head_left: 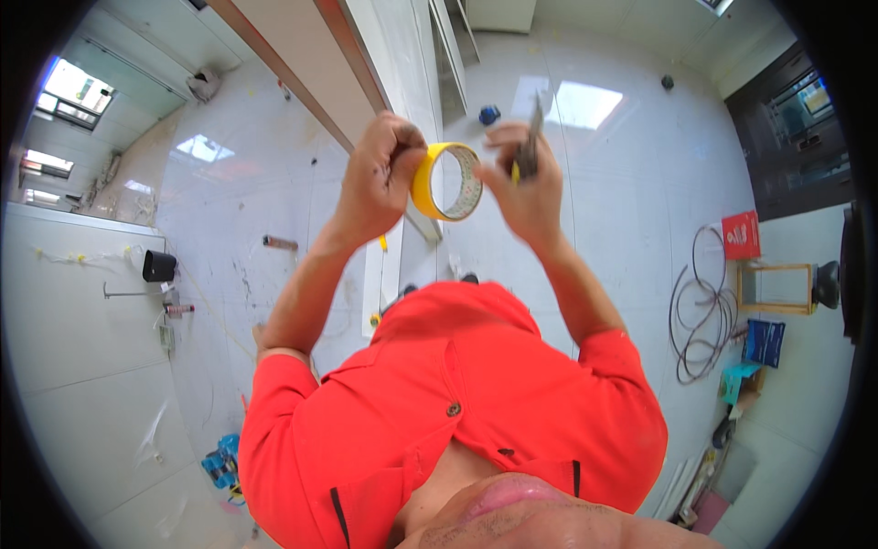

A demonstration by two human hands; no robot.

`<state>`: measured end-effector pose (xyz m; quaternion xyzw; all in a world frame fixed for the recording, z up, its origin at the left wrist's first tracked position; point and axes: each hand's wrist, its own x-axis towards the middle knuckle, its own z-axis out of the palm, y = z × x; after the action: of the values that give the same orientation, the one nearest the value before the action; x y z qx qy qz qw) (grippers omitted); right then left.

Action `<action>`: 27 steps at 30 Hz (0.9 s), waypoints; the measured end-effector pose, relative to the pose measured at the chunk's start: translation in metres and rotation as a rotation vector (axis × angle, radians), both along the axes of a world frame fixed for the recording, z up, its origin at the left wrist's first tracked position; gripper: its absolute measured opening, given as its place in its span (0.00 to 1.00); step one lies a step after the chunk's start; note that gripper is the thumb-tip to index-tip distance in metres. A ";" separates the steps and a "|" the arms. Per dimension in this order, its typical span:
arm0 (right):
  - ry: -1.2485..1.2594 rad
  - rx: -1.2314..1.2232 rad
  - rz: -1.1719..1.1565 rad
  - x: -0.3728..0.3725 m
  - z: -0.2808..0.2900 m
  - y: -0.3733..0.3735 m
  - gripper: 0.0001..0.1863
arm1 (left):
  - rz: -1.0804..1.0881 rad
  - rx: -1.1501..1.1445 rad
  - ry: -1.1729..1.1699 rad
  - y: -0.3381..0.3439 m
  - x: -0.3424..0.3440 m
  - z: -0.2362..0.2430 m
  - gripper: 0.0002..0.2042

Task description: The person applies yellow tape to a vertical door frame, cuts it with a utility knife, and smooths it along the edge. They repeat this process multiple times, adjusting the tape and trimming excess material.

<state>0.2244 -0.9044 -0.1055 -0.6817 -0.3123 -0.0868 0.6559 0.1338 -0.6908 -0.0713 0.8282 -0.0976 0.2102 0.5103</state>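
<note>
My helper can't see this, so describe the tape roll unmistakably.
Find the big red shirt, then follow the left forearm up to the left hand, which holds the tape roll. It's the yellow ring with a hollow middle, unlike the blurred dark tool in the right hand.

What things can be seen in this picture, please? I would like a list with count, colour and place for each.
Tape roll: one, yellow, in the left hand
Tool: one, dark, blurred, in the right hand
Round object: one, blue, on floor beyond the hands
Tube: one, brownish, on floor at left
Black container: one, black, by left wall
Loose coil: one, brownish, on floor at right
Box: one, red, far right
Frame: one, wood-coloured, below the box
Packet: one, blue, below the frame
Windows: several, bright, far left
Smaller items: unclear
Shirt: one, red, bottom centre
Hands: two, bare, upper centre
</note>
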 end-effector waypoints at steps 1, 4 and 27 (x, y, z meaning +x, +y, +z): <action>-0.166 0.011 0.031 -0.007 0.004 -0.001 0.22 | 0.083 0.016 -0.031 0.002 0.000 0.006 0.02; -0.592 -0.172 0.086 -0.004 0.034 0.004 0.24 | 0.154 -0.039 -0.259 -0.007 0.013 0.020 0.03; -1.274 -0.554 -0.098 -0.077 0.343 0.086 0.23 | -0.059 -0.586 -0.863 0.122 -0.037 0.262 0.11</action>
<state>0.1471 -0.8188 0.2373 -0.6537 -0.6158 -0.4164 0.1420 0.0971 -0.5690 0.1905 0.4853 -0.2595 0.5363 0.6399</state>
